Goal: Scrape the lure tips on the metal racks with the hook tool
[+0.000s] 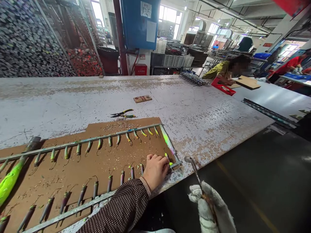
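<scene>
Pinching a small yellow-green lure (167, 157) between curled, pressed-together fingertips: left hand (155, 171), low and centre, checked sleeve trailing behind. Clenched tight round the shank of a hooked metal rod (195, 172): gloved right hand (210, 207), bottom right, off the table edge, hook end up and near the left hand. Pinched lure sitting at the lower right corner of a metal rack (97, 139), just inside its end bar. Strung along both rails, more lures (82, 192), greenish above, purplish below. Lying under the rack, a brown cardboard sheet (73, 174) strewn with crumbs, on a worn white table (194, 106). Further up, centre: pliers (122, 114), then a small brown tag (142, 98). Upper right, well apart: a co-worker (220, 69) bent over a red tray (223, 86).
</scene>
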Tool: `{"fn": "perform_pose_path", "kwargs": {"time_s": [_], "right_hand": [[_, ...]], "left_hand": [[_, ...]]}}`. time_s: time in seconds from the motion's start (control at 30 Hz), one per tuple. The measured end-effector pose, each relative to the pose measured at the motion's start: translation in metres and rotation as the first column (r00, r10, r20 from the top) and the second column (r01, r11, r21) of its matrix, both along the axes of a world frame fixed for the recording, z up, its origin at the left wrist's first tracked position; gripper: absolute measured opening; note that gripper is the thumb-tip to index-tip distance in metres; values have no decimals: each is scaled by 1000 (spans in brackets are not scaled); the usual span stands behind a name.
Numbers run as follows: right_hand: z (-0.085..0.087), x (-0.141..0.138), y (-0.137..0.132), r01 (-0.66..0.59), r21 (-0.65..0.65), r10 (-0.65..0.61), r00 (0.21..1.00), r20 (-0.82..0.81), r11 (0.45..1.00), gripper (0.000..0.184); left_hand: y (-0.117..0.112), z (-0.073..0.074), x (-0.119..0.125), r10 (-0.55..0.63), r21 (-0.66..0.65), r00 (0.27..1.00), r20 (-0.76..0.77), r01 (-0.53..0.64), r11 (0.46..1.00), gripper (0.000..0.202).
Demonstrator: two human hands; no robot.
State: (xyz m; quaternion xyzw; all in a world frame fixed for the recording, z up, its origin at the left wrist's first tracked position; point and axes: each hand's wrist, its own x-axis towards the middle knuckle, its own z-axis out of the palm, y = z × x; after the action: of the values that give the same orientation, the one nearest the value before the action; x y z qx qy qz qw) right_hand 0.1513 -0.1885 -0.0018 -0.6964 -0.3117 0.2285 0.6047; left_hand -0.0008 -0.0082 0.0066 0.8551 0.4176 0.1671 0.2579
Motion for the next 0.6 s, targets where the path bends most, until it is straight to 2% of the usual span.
{"fn": "perform_pose_path", "kwargs": {"time_s": [0.13,0.27,0.33,0.43,0.5,0.6], "right_hand": [[-5,-6,11,-106,-68,113,988,107,992,49],[-4,-3,10,-8,-27,14,976,216,1000,44],[-1,1,8,-13,6,10,962,275,1000,39],[-2,4,11,-127,-76,145,933,330,989,37],[-5,4,13,-150,-125,183,929,321,981,38],[-7,1,9,-49,-20,52,972,227,999,40]], "left_hand": [[1,-1,1,19,-29,1000,-14,-20,999,17],[3,-3,1,17,-23,1000,-15,-18,1000,16],[3,-3,2,23,-13,1000,-20,-24,1000,16],[3,-3,2,31,-36,999,-27,-32,999,17],[3,-2,3,23,-48,999,-29,-24,999,17],[2,0,3,15,-15,999,-35,-16,1000,16]]}}
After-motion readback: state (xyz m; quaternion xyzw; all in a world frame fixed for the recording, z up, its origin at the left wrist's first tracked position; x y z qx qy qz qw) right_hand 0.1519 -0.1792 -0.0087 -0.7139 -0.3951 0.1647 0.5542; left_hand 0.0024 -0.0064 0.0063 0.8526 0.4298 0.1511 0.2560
